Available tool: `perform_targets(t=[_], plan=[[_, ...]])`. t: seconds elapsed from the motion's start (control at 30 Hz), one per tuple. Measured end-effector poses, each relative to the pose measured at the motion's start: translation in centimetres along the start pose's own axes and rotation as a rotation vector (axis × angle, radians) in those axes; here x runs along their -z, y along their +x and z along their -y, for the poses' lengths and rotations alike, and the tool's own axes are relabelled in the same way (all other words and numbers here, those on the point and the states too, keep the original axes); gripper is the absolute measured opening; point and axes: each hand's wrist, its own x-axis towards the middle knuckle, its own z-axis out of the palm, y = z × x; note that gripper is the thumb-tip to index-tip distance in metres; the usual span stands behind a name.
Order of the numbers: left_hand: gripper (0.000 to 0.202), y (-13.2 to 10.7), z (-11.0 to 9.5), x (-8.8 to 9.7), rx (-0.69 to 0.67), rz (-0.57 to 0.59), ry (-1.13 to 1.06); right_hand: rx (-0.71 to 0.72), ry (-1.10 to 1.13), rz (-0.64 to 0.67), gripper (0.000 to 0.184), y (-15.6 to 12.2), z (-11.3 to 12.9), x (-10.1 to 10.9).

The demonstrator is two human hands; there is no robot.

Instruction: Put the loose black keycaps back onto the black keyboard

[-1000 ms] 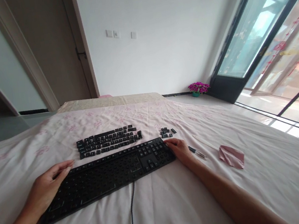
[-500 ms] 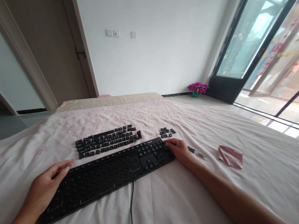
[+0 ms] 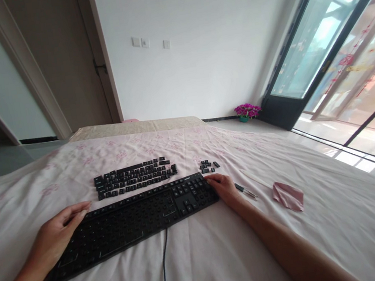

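Hands and keyboard (image 3: pixel 139 218) had barely shifted from a second earlier. The keyboard lay aslant on the sheet (image 3: pixel 206 264), the right hand (image 3: pixel 226 187) pinching its far right corner. The left hand (image 3: pixel 51 233) covered part of its left end, thumb and forefinger nearly meeting; whether they gripped it, I couldn't tell. Loose keycaps (image 3: pixel 136 177) crowded the far edge; a small tool (image 3: pixel 239 187) lay beyond the right hand.

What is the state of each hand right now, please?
Left hand: partly curled at the left end of the keyboard; grip cannot be told.
Right hand: nearly closed at its right edge; firm hold cannot be told.
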Motion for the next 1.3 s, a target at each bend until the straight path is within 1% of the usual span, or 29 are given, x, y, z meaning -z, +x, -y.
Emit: perform_targets(t=[0.33,0.57,0.73,0.97,1.1,1.3], plan=[[0.050,0.02,0.05,-0.01,-0.006,-0.007,0.026,0.006,0.003,0.000,0.030,0.01,-0.07,0.01],[0.051,-0.06,0.02,0.04,-0.014,0.004,0.009,0.009,0.005,0.001,0.029,0.07,-0.12,-0.04],[0.050,-0.03,0.06,0.01,-0.019,-0.012,0.018,0.005,0.015,-0.005,0.029,0.08,-0.08,-0.09],[0.049,0.07,0.38,-0.04,-0.007,0.009,0.013,0.006,0.013,0.000,0.029,0.03,-0.02,-0.04],[0.048,0.16,0.62,-0.08,-0.008,0.002,0.018,0.001,0.014,-0.004,0.029,-0.01,0.05,-0.02],[0.047,0.24,0.48,-0.02,-0.006,0.004,0.025,0.000,0.015,0.000,0.028,0.06,-0.08,-0.04]])
